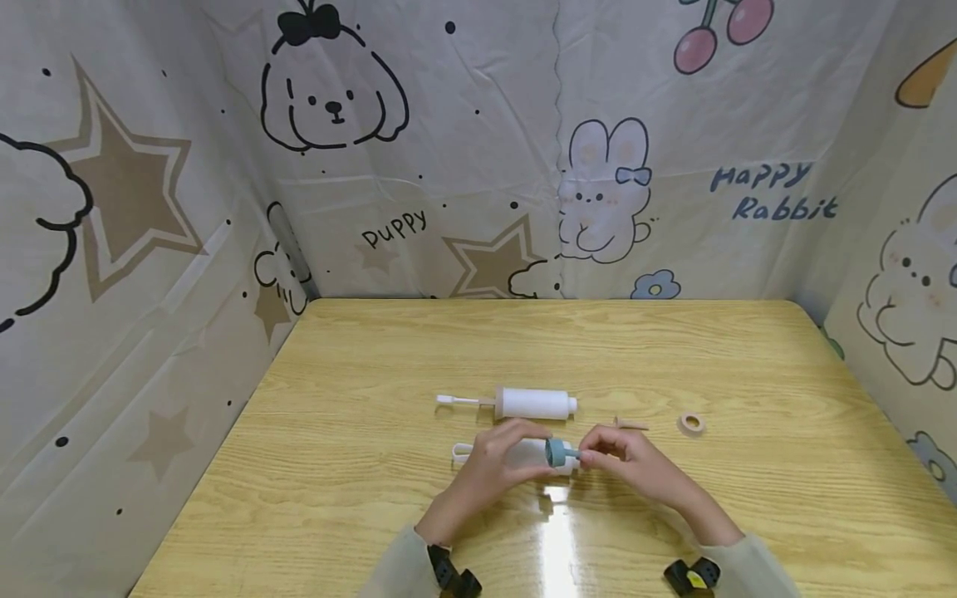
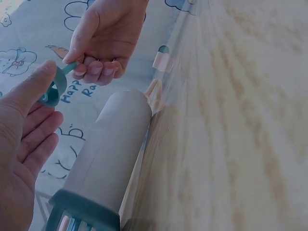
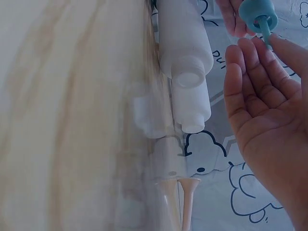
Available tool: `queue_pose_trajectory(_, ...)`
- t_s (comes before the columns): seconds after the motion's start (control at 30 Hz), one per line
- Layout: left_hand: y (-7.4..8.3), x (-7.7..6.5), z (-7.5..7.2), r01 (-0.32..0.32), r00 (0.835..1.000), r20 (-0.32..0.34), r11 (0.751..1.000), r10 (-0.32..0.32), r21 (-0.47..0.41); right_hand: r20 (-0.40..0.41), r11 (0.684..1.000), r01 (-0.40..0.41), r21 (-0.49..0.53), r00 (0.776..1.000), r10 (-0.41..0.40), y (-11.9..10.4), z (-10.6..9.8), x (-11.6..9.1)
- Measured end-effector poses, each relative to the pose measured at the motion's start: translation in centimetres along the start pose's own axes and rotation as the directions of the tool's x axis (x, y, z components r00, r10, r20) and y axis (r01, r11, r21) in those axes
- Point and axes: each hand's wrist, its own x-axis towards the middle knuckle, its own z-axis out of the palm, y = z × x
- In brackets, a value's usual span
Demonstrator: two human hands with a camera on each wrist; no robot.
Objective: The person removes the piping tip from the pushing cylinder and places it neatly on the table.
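Observation:
My left hand [image 1: 499,458] pinches a teal ring-shaped cap [image 1: 555,452] between thumb and fingers, above the table. From the cap's right side sticks a thin teal stem [image 3: 265,32]. Thumb and fingertips of my right hand [image 1: 624,458] pinch the free end of that stem. Whether cap and stem are one piece I cannot tell. Just behind the hands lies a white bottle [image 2: 108,139], partly hidden by them in the head view. A teal collar [image 2: 89,207] caps one end of it in the left wrist view, and a white loop [image 1: 462,453] shows at its left.
Farther back a second white bottle [image 1: 534,404] lies on its side, a white-tipped rod [image 1: 458,400] pointing left from it. To the right lie a beige flared stick [image 1: 631,425] and a beige ring [image 1: 691,424]. Printed cloth [image 1: 449,124] walls the wooden table [image 1: 359,349].

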Motion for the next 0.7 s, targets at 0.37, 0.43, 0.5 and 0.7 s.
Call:
queue_pose_trajectory(0.37, -0.07, -0.32, 0.23, 0.025, 0.999, 0.029, 1.0, -0.025, 0.004, 0.02, 0.998, 0.052, -0.019, 0.998, -0.051, 0.13, 0.73, 0.52)
queue_pose_trajectory(0.43, -0.08, -0.4, 0.25, 0.027, 0.999, 0.025, 1.0, -0.027, 0.013, 0.02, 0.998, 0.051, -0.021, 0.999, -0.051, 0.0, 0.78, 0.54)
queue_pose_trajectory(0.5, -0.08, -0.45, 0.25, 0.023, 1.0, 0.02, 1.0, -0.023, 0.021, 0.02, 0.999, 0.048, -0.02, 0.999, -0.048, -0.11, 0.8, 0.54)
queue_pose_trajectory(0.7, -0.04, -0.38, 0.12, 0.006, 1.0, 0.021, 1.0, -0.006, 0.025, 0.023, 0.999, 0.045, -0.012, 0.999, -0.044, -0.21, 0.79, 0.5)
